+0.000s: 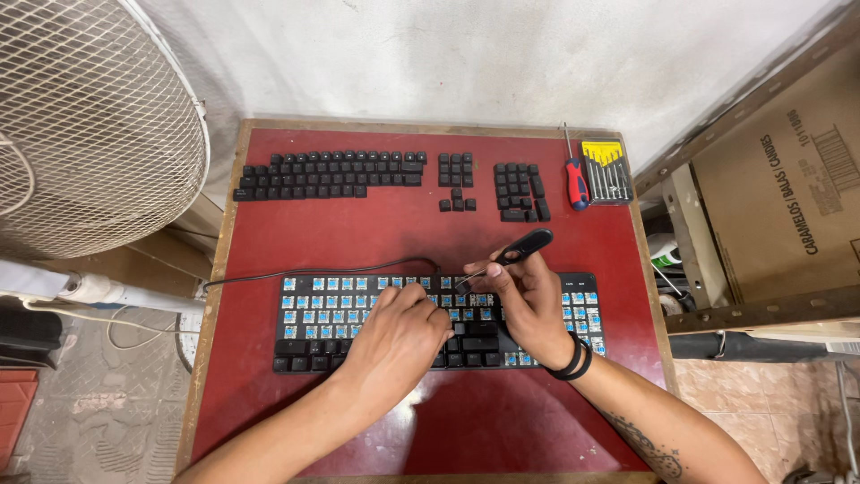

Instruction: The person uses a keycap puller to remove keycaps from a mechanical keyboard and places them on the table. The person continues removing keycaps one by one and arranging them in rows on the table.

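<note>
— Pulling caps with that black-handled wire keycap puller point(515, 253), is the grip sound?

— The right hand point(528, 305) is closed around the puller's handle, its thin tip angled down toward the middle of the black corded keyboard point(439, 321), where most blue switches already stand bare. The left hand point(399, 330) rests curled on the keyboard just beside it, fingers bent down on the keys; whether it pinches a cap I cannot tell.

— Where does the keyboard sit?

— Near the front of the red square surface point(358, 233), cable trailing off to the left. Rows of loose black keycaps point(327, 175) lie well apart at the back, beside a red-handled screwdriver point(576, 182) and a yellow case of small screwdrivers point(606, 170).

— Any advice?

— I'd judge a straight upward pull best, wires hooked under opposite edges of one cap, while the left hand presses the board flat. Tilting risks straining a switch stem.
</note>
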